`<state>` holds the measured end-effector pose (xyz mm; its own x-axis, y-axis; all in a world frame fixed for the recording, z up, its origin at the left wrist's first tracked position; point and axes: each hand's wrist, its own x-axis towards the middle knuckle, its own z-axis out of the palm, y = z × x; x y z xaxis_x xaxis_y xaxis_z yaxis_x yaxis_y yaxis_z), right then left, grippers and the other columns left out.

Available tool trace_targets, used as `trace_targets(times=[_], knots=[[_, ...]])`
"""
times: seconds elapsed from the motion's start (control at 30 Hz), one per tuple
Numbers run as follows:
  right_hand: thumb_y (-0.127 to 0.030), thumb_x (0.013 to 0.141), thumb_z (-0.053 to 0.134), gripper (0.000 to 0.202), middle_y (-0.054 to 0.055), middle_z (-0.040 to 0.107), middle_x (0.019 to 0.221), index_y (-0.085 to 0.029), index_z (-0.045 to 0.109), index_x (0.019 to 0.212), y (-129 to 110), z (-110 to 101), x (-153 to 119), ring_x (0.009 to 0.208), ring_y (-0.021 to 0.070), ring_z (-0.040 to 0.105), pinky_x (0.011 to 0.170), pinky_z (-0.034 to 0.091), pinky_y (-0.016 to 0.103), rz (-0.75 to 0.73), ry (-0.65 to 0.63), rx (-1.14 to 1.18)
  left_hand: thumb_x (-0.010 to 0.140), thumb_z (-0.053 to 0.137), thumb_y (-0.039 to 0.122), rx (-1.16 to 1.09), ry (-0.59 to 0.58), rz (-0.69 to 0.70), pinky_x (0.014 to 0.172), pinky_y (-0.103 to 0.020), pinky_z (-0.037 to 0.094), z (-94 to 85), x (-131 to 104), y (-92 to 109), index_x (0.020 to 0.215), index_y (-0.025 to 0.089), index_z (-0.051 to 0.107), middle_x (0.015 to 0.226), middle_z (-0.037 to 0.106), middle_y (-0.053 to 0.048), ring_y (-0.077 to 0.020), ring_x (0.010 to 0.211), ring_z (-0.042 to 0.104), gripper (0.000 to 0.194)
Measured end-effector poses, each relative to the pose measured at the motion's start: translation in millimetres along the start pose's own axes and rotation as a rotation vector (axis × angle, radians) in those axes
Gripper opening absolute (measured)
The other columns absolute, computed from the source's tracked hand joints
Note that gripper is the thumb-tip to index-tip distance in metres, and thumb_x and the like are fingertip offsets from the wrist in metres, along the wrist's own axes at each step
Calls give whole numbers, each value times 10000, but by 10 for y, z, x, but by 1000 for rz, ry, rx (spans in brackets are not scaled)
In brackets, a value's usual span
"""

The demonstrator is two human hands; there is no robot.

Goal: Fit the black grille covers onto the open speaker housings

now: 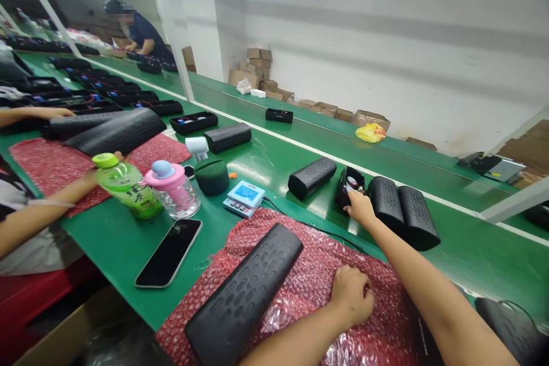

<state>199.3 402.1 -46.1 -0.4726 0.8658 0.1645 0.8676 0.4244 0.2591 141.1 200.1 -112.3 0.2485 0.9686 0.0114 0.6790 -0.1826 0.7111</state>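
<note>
My left hand [352,295] rests on the red bubble wrap [300,246], its fingers curled; whether they hold anything is hidden. To its left a black textured case [246,297] lies on the same wrap. Farther out, my right hand [360,207] reaches to an open black case [350,180] with wires and a round part inside, its fingers closed on the near edge. Two closed black cases [386,200] stand just right of that hand, and another closed one [312,177] lies to the left of the open case.
A phone [169,254], a green bottle [126,186], a pink-lidded cup [174,189] and a small blue-screen device [244,197] stand at the left. A neighbouring person's arms [47,206] handle black cases. Another person [143,37] works far back. Cardboard boxes [259,63] line the wall.
</note>
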Motion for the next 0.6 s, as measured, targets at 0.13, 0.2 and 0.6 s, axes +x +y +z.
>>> trace_targets(times=[0.13,0.2,0.6], knots=[[-341,895,606,221,48,606,942,-123,596,929,-14,-379,-588,878,180,586,777,495,344,-14,105,66,812,466,290,118,-104,40,912,-372,411,-171,-128,177,1024,146,668,1055,656,-113,-251,1026,548,326],[-258,836,648,144,52,606,872,-124,595,839,-28,-512,-1033,853,193,572,737,456,318,-75,160,108,809,495,338,194,-182,56,918,-426,418,-331,-364,328,1068,98,659,1112,637,-174,-309,1059,549,389],[29,644,519,232,28,601,735,-177,586,727,-491,-534,-2845,711,193,506,733,316,326,-359,329,311,608,725,523,606,48,-521,964,-591,328,-1946,-1423,-216,1503,273,133,1420,324,-261,-503,1261,374,1102]])
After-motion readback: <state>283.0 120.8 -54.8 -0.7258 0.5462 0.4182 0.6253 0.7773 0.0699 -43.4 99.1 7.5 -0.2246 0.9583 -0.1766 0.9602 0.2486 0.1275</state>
